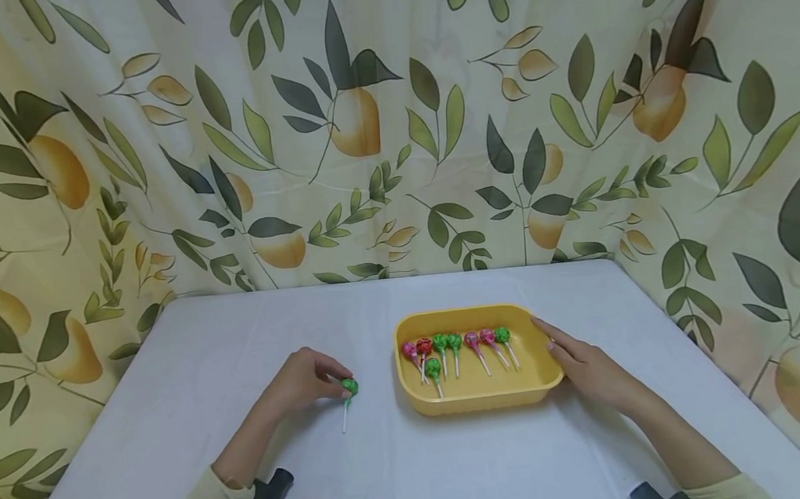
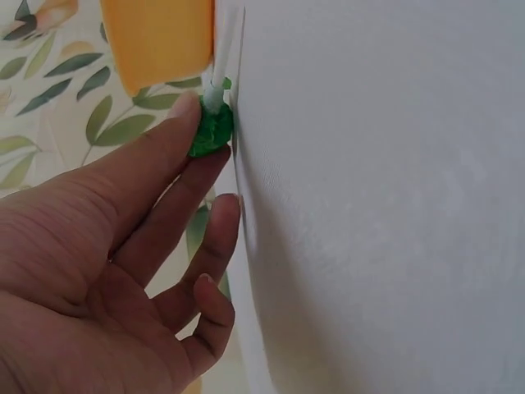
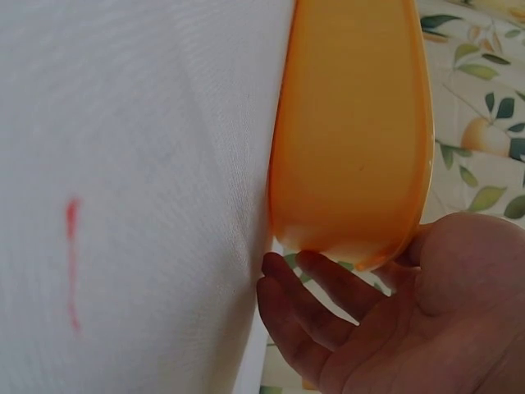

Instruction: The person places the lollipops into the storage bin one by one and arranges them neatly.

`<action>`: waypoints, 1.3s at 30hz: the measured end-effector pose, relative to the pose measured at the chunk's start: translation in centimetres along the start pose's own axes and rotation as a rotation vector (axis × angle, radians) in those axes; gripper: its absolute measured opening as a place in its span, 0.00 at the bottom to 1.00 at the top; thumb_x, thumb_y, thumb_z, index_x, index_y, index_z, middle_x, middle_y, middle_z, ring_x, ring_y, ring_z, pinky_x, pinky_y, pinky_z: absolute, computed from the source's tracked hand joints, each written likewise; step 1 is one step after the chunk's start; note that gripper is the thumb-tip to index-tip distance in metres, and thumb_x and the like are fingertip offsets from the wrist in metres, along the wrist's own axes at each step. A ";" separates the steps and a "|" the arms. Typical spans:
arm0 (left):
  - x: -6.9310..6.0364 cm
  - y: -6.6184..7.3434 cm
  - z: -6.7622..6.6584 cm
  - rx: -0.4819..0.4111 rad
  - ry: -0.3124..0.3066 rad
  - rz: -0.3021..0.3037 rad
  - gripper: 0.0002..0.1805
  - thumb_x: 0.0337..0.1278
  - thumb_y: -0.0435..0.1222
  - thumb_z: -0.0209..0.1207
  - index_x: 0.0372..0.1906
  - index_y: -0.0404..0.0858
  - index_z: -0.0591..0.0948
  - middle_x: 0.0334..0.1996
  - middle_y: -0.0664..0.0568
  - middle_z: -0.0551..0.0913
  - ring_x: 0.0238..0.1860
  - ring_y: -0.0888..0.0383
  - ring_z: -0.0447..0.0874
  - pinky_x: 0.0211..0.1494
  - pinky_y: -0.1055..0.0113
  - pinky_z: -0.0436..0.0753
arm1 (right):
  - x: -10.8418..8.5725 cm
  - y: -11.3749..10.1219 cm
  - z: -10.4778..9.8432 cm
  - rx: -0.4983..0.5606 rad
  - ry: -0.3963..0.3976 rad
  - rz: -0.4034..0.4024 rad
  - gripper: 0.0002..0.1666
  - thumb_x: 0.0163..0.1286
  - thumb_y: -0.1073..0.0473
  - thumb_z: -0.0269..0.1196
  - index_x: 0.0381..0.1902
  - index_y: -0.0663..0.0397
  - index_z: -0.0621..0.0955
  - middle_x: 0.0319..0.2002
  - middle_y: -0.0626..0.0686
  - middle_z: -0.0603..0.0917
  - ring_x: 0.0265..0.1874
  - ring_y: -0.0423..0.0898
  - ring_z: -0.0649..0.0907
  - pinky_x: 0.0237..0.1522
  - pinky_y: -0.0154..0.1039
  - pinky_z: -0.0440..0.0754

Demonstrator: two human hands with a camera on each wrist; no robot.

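In the head view my left hand (image 1: 306, 382) is over the table, left of a yellow plastic tray (image 1: 483, 403). Its thumb and index finger pinch the green-wrapped head of a lollipop (image 1: 350, 386), whose white stick points toward me. The left wrist view shows the same green lollipop (image 2: 212, 131) at the fingertips, the other fingers loosely bent. At the tray's right end, my right hand (image 1: 596, 371) holds the rim with the thumb, and its fingers lie along the outer wall. Inside the tray lie several lollipops with green (image 1: 439, 343), pink (image 1: 472, 340) and red (image 1: 424, 346) wrappers.
A white cloth covers the table (image 1: 320, 491). Behind it hangs a curtain (image 1: 390, 125) printed with leaves and fruit. A red mark (image 3: 72, 238) shows on the white surface in the right wrist view. Dark devices (image 1: 274, 488) are strapped at both wrists.
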State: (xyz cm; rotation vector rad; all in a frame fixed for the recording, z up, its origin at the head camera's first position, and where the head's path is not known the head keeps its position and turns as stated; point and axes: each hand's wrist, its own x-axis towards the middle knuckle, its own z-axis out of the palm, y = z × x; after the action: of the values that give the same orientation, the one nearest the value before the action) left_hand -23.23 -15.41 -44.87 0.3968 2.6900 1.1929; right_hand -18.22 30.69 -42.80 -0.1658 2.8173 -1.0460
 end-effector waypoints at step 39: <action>3.0 8.1 -1.1 -0.034 0.091 0.090 0.10 0.49 0.38 0.80 0.39 0.50 0.94 0.35 0.62 0.89 0.38 0.53 0.76 0.34 0.61 0.74 | 0.0 0.2 0.0 0.018 0.004 -0.002 0.34 0.86 0.42 0.43 0.84 0.42 0.55 0.79 0.64 0.57 0.75 0.71 0.57 0.67 0.70 0.59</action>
State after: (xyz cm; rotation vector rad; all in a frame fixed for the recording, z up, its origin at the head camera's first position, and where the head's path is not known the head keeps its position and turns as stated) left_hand -25.00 -10.07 -38.24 0.4743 2.7509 1.3103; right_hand -18.23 30.88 -42.95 -0.1642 2.8111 -1.0735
